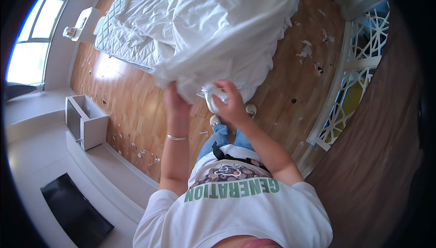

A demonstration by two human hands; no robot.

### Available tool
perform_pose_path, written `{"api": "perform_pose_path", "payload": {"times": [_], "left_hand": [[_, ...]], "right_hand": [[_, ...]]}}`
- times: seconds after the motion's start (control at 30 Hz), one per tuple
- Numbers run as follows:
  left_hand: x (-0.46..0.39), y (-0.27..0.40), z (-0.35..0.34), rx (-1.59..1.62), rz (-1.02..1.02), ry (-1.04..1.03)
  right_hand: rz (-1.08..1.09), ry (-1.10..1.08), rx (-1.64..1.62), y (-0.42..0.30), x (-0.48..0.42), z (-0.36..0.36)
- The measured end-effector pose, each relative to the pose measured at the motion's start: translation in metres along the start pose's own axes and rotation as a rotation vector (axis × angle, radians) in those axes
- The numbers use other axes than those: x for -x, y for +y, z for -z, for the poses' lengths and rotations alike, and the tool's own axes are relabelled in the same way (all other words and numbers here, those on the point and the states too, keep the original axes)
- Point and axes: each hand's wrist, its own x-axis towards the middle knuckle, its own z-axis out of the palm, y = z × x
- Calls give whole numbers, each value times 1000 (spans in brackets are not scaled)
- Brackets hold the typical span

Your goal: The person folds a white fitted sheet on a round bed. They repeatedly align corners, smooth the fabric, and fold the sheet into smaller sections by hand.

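Observation:
A large white cloth [218, 33], looking like a sheet or duvet cover, lies crumpled over the bed and stretches down towards me. My left hand [176, 96], with a silver bangle on its wrist, grips the near edge and is blurred by motion. Bunched white fabric [213, 100] is pinched between the thumb and fingers of my right hand [231, 100]. Both hands are in front of my body, off the foot of the bed. The quilted white mattress [136, 50] shows along the bed's left side; the cloth hides the rest.
Paper scraps [305, 50] litter the wooden floor [133, 101] on both sides. At the left stand a white cabinet [95, 129] and a bedside table [87, 25]. A wall-mounted television [76, 210] is at lower left, a white lattice screen [347, 101] at right. My shoes [215, 120] are below the cloth.

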Motion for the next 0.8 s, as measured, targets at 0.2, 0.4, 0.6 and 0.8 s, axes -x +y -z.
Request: {"api": "perform_pose_path", "payload": {"times": [0.2, 0.4, 0.6, 0.8], "left_hand": [[-36, 59, 6, -61, 86, 124], [-27, -75, 68, -144, 794, 104], [-8, -119, 66, -80, 908, 57], [10, -95, 49, 127, 819, -124]], "right_hand": [[-619, 210, -132, 138, 60, -10], [-1140, 629, -609, 253, 76, -20], [-853, 789, -898, 349, 34, 7], [-414, 581, -105, 133, 9, 7]]}}
